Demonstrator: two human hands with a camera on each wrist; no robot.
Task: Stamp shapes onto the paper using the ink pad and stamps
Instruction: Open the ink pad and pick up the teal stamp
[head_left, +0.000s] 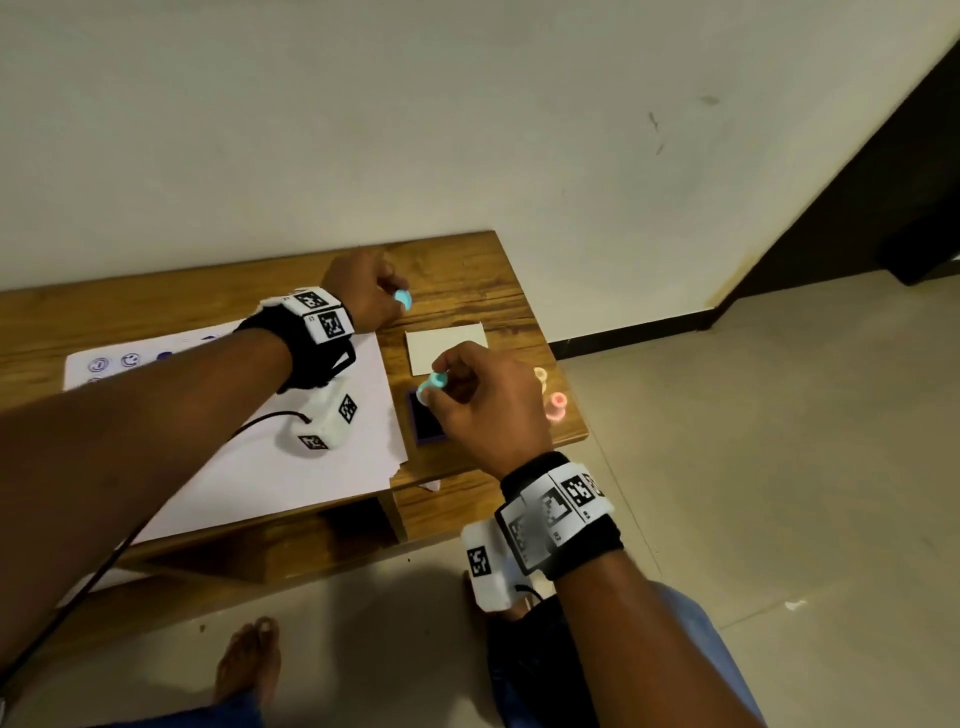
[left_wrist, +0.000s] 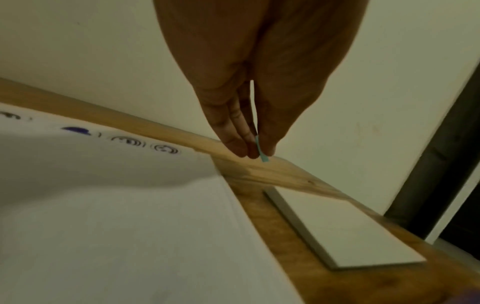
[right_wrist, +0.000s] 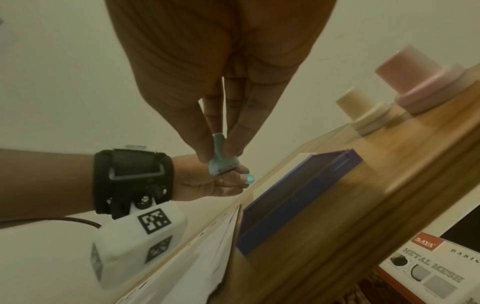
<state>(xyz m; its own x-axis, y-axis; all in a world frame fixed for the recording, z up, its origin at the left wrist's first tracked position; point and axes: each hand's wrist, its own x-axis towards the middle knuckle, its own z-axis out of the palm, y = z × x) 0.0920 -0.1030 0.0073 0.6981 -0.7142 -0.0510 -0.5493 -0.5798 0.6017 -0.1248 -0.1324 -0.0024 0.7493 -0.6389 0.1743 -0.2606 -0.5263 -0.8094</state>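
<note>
Black wrist straps (head_left: 582, 540) carry white marker-patterned camera blocks (head_left: 327, 421), blue trousers (head_left: 696, 623), bare feet (head_left: 249, 660)

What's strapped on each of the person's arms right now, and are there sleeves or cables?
No sleeves. Each wrist wears a black strap, a white band of black square codes and a white camera box: left wrist band, right wrist band. A black cable runs from the left box.

A teal stamp (head_left: 435, 383) hangs above the open purple ink pad (head_left: 427, 422), beside white paper (head_left: 291, 467) bearing blue prints.
</note>
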